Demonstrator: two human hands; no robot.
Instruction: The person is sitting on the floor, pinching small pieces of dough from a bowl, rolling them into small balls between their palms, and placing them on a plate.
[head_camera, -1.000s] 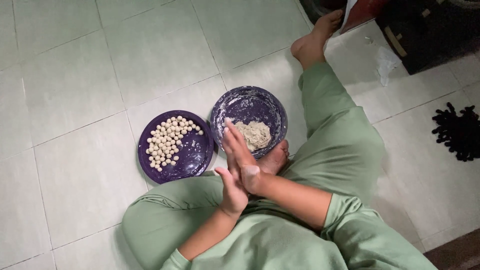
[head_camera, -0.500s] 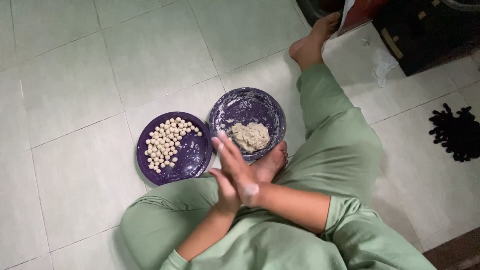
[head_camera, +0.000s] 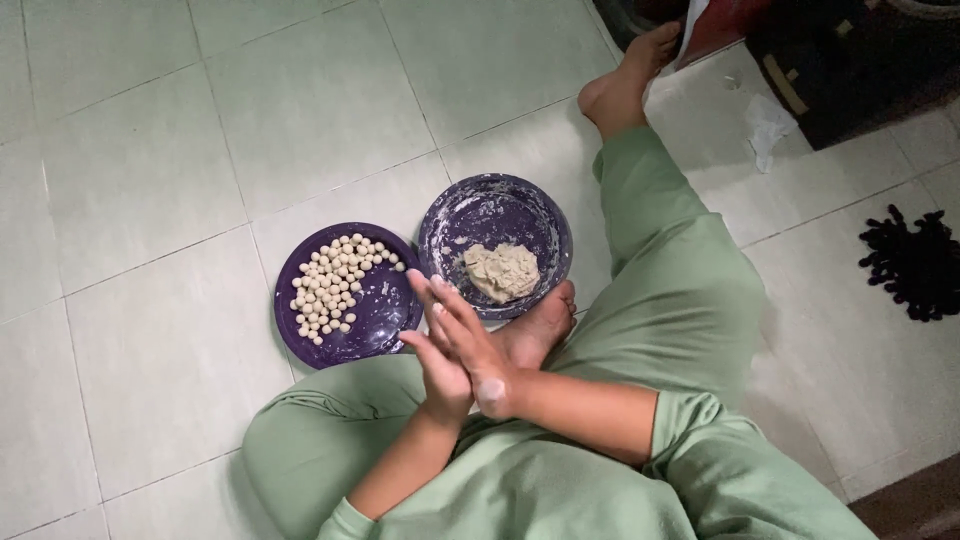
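My left hand and my right hand are pressed palm to palm above my lap, fingers straight. The right hand lies on top, its fingertips pointing toward the two plates. Whatever lies between the palms is hidden. Just beyond the fingertips stands a purple plate with several small pale dough balls on it. Right of it, a second purple plate, smeared with flour, holds a lump of pale dough. My bare foot rests against that plate's near rim.
I sit on a pale tiled floor in green clothes, one leg stretched out to the far right. A dark bunch lies on the floor at the right edge. Dark furniture stands top right.
My right hand has slid back across the left palm, toward my body and a little leftward. The plates and the dough have not moved.
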